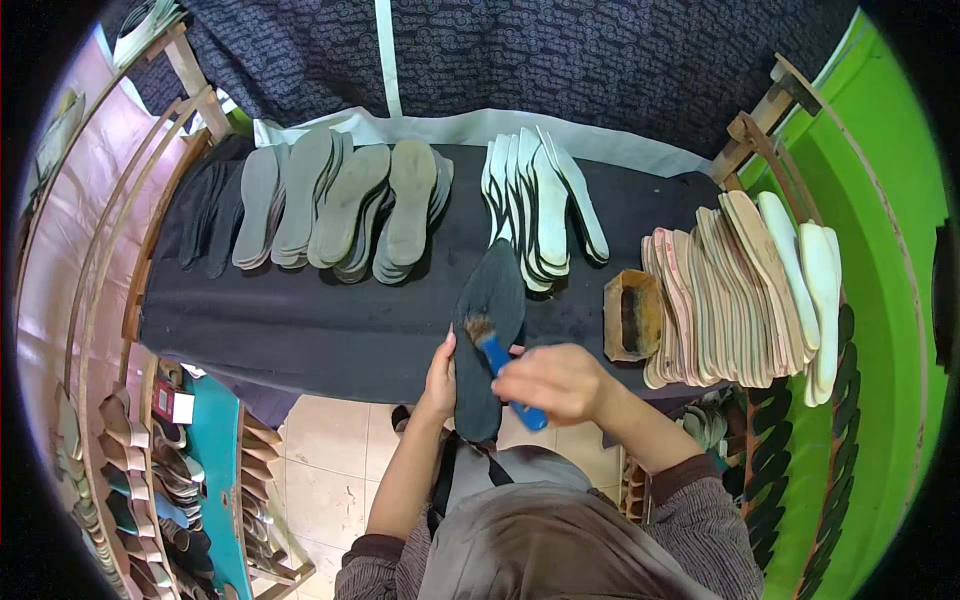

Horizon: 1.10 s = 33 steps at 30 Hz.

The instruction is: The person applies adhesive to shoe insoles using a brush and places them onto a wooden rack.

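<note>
My left hand (439, 378) is closed round a black shoe insole (478, 390), thumb at its left edge and fingertips showing at its right edge. The insole points away from me over the front of the table. In my right hand (555, 383) is a paintbrush (496, 353) with a blue handle; its brown bristles rest on the insole's upper face. Just beyond the insole's tip stands a row of white insoles (548, 220). To the right of my right hand sits an open, stained container (632, 315) with something amber inside.
Dark cloth covers the table (330, 325). Grey insoles (330, 205) lie in overlapping stacks at the back left, beside black ones (212, 215). A long row of beige insoles (735, 290) fills the right end. Wooden racks (255, 480) with shoe parts stand below left.
</note>
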{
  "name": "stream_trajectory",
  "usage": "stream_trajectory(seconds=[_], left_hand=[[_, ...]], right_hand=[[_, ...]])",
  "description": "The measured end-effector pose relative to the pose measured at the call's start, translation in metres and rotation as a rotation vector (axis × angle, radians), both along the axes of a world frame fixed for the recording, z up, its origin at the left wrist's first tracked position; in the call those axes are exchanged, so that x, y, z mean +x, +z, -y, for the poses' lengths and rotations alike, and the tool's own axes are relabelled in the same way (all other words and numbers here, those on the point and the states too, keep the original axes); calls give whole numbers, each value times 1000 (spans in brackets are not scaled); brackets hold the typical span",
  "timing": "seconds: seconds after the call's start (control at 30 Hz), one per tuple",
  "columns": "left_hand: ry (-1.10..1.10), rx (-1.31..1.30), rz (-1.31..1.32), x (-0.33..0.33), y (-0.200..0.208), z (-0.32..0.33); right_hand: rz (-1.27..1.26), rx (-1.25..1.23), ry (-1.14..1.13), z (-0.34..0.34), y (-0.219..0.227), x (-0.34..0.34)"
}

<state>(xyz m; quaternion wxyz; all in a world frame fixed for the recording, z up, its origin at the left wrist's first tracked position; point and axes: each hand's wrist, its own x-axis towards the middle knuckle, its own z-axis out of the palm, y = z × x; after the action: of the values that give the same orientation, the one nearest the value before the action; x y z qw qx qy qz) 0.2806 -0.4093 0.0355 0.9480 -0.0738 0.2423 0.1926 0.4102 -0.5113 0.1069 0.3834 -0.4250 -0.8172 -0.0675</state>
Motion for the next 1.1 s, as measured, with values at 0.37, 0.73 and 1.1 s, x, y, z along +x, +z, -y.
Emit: stream_trajectory(seconds=[0.37, 0.73, 1.1], left_hand=[[-125, 543, -21, -4, -43, -6], [-172, 882, -43, -12, -43, -6], [-223, 891, 143, -12, -32, -4]], right_hand=[[1, 25, 52, -5, 14, 6], [-41, 71, -40, -8, 12, 26], [-205, 130, -305, -13, 27, 35]])
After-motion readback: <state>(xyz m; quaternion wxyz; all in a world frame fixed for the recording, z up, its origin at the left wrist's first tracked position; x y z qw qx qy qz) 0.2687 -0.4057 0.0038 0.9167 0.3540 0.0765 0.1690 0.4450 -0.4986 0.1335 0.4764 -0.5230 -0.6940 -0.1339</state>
